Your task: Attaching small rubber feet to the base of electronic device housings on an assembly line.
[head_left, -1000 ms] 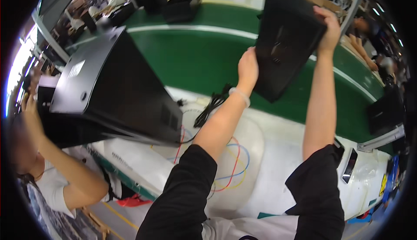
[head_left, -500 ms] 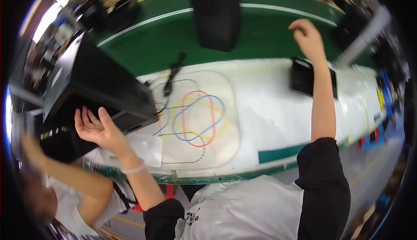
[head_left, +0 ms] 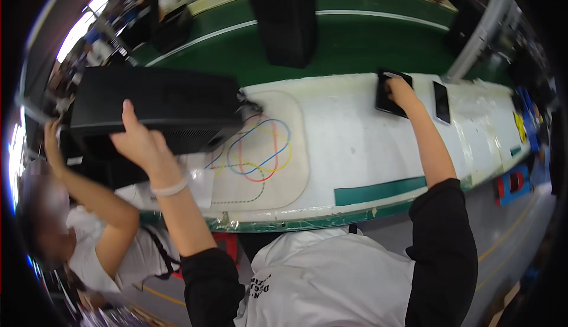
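Note:
My left hand point(head_left: 144, 143) is raised at the near side of a large black box-shaped cabinet point(head_left: 160, 96), which lies at the left of the table. Its thumb points up and stands apart from the fingers; whether they touch the cabinet I cannot tell. At the far right of the table, my right hand point(head_left: 402, 92) reaches down onto a shallow black tray-like piece point(head_left: 387, 103). Its fingers are bent together there, and what they pinch is too small to make out. Just right of it lies a flat black panel point(head_left: 441, 102).
A patterned mat point(head_left: 290, 173) with coloured loops lies on the white table point(head_left: 349, 138). A black cable point(head_left: 251, 103) sits by the cabinet. Beyond, another black cabinet point(head_left: 281, 19) stands on the green conveyor point(head_left: 355, 40). At left, a co-worker's hand point(head_left: 52, 135) is by the cabinet's end.
My right hand has come down from above the table's far edge onto the black tray-like piece. The cabinet at left has tipped to lie level. My view has shifted slightly.

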The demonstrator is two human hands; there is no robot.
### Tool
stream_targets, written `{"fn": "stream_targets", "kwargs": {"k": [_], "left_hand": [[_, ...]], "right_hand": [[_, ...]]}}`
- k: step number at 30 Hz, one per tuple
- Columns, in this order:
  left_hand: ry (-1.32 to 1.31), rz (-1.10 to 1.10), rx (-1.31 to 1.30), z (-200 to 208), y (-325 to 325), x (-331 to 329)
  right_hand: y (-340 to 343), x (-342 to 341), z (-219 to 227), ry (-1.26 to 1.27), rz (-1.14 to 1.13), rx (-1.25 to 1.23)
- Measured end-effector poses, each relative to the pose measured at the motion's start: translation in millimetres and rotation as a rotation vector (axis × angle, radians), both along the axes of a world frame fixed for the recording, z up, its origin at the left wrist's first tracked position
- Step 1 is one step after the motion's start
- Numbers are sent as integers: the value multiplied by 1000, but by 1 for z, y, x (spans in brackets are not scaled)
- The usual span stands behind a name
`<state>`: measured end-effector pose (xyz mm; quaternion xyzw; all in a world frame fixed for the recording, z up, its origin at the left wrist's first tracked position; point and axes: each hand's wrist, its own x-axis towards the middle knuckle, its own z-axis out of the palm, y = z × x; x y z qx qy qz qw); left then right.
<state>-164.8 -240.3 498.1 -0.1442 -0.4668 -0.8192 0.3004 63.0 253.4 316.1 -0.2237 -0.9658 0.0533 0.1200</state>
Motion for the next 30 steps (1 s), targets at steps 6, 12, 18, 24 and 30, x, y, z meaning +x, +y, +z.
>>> {"fn": "stream_targets", "kwargs": {"k": [6,12,18,24,30], "left_hand": [[-241,-604,345,-52,-14,-13],[-429,-513,531,-92,39,42],[-353,-728,431,-91,10,65],[-354,-314,327,-123,-22,108],[-207,-789,20,-123,-5,176]], "right_hand": [[25,5,-10,-5,-94,-26],[26,2,-7,8,-103,12],[34,10,0,-30,-80,56],[27,36,19,72,-48,71],[-46,53,74,425,-3,-672]]}}
